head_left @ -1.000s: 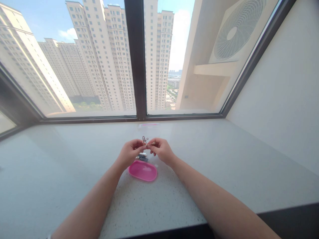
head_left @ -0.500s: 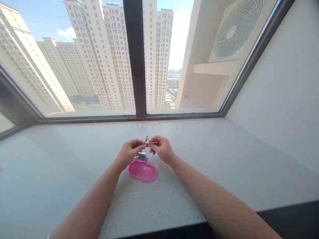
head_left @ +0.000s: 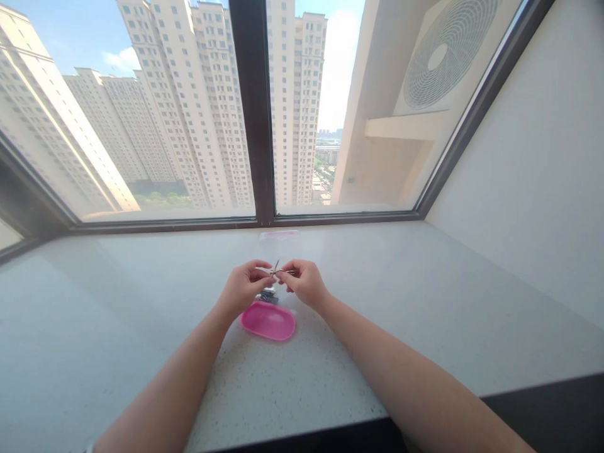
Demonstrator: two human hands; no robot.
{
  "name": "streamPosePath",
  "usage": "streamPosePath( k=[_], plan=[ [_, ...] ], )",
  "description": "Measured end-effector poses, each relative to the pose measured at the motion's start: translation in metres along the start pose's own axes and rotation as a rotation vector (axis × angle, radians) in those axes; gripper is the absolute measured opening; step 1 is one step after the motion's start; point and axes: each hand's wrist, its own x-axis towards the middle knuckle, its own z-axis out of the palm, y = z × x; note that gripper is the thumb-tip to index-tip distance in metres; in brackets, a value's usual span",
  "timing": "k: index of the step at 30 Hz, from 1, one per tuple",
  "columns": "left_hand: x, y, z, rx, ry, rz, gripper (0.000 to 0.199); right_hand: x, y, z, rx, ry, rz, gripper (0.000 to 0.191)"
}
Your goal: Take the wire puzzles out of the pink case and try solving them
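Just beyond a pink oval dish (head_left: 268, 322), my two hands meet over the counter. Between their fingertips is a small, thin metal clip-like piece (head_left: 277, 265) with wire-like arms; its exact kind is too small to make out. My left hand (head_left: 243, 286) pinches its left side with thumb and fingers. On the other side, my right hand (head_left: 304, 280) is closed around an arm that points right. Below the hands lies a little pile of silvery and dark metal pieces (head_left: 268, 296), partly hidden by my left hand, close to the dish's far rim.
A clear, flat plastic piece with a pink strip (head_left: 279, 234) lies by the window frame (head_left: 264, 221). The pale speckled counter (head_left: 292, 384) reaches to the white wall (head_left: 533, 189) at right. Its dark front edge (head_left: 542, 402) is nearest me.
The metal piece has turned between my fingers: its raised loops now show as one thin, edge-on arm. My left fingers have spread slightly. The view has shifted a little.
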Motion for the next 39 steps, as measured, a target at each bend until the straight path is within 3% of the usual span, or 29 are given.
streamPosePath(
  k=[7, 15, 22, 33, 39],
  plan=[
    [0.0001, -0.0010, 0.0019, 0.031, -0.022, 0.060, 0.028, 0.0028, 0.0027, -0.0009, 0.055, 0.000, -0.017, 0.031],
    [-0.0031, 0.0058, 0.0038, 0.086, 0.005, 0.002, 0.033, 0.0026, -0.0002, -0.0022, 0.139, 0.034, -0.037, 0.021],
    [-0.0019, 0.0070, 0.0022, 0.063, 0.033, -0.062, 0.026, 0.0018, -0.0043, -0.0034, 0.188, 0.063, -0.052, 0.023],
    [-0.0012, 0.0066, -0.0014, 0.045, 0.009, -0.068, 0.019, 0.0047, -0.0010, -0.0049, 0.114, 0.138, -0.097, 0.014],
    [0.0019, 0.0027, -0.0033, -0.082, -0.021, -0.107, 0.022, 0.0066, 0.0040, -0.0060, 0.065, 0.093, -0.069, 0.025]
  ],
)
